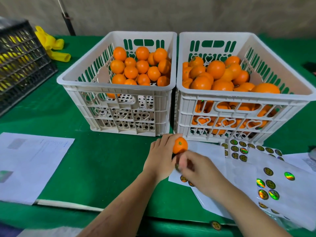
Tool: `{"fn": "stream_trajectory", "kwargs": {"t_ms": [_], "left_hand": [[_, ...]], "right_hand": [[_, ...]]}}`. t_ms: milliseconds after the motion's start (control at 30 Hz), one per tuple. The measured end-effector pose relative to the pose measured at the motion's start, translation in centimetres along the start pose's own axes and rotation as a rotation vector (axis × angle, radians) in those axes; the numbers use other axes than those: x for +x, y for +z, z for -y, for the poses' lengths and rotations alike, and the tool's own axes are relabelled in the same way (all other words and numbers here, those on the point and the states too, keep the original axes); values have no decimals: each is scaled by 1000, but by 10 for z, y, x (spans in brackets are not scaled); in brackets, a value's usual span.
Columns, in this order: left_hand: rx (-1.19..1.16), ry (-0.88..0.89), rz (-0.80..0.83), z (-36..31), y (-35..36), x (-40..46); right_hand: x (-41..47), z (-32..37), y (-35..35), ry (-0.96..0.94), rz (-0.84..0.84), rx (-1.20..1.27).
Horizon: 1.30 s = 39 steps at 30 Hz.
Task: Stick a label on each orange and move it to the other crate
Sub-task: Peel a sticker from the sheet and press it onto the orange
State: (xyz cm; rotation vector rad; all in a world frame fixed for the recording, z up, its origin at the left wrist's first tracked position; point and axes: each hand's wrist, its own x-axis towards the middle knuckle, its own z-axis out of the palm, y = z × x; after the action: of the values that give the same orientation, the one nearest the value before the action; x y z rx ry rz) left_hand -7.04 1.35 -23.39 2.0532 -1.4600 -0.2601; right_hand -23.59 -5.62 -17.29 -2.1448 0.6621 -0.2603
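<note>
My left hand (160,156) grips a small orange (180,147) just in front of the two white crates, above the green table. My right hand (196,170) is right below the orange, blurred, with a round dark label (177,166) pinched at its fingertips. The left crate (95,89) holds several oranges piled toward its back. The right crate (242,101) is nearly full of oranges. White sticker sheets (273,170) with round holographic labels lie under and to the right of my right hand.
Printed white papers (32,161) lie at the front left. A black crate (22,62) stands at the far left with yellow plastic pieces (51,45) beside it. One loose label (215,225) sticks on the table's front edge.
</note>
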Motion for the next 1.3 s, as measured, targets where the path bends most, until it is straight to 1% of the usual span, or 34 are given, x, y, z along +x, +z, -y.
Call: {"fn": "stream_trajectory", "kwargs": {"t_ms": [67,100,133,233,333,467,533,600,667,700,767,833,933,1000,1033,1133,1200,1300], "left_hand": [[-22,3,-4,-1,-2,1],[-46,5,-9,-2,-3,2],[-78,4,-13,-2,-4,2],[-234,-2,-28,-1,-4,1],[-343,3,-57,2,-4,-3],[-391,28,-77,1,-5,-5],[-403,48,-89,0,-6,-5],[-410,68,-108,0,-7,-5],[-420,78,-124,0,-7,-5],[-431,81,-133,0,-7,-5],[-456,92,-168,-1,-8,-5],[-478,104,-191,-3,-10,-6],[-495,123,-222,-3,-12,-8],[-508,137,-230,-2,-12,-9],[-514,138,-225,-3,-12,-10],[-512,68,-259,-3,-10,-13],[-504,27,-318,-2,-10,-13],[-511,-29,-331,-2,-10,-11]], "right_hand": [[13,1,-12,79,-158,280],[21,0,-17,101,-201,374],[29,-1,-22,111,-221,415],[47,-5,-30,116,-224,437],[54,-9,-31,168,-165,501],[60,-14,-25,180,-43,445],[61,-15,-27,178,-15,336],[61,-15,-28,183,0,161],[62,-16,-28,173,18,137],[62,-16,-28,160,34,171],[62,-13,-31,165,65,325],[62,-10,-34,234,129,506],[59,-4,-32,277,181,650],[53,3,-29,244,130,668],[49,8,-29,216,96,628],[37,30,-37,105,-16,341],[33,51,-54,-32,-144,222],[36,91,-97,-303,-347,208]]}}
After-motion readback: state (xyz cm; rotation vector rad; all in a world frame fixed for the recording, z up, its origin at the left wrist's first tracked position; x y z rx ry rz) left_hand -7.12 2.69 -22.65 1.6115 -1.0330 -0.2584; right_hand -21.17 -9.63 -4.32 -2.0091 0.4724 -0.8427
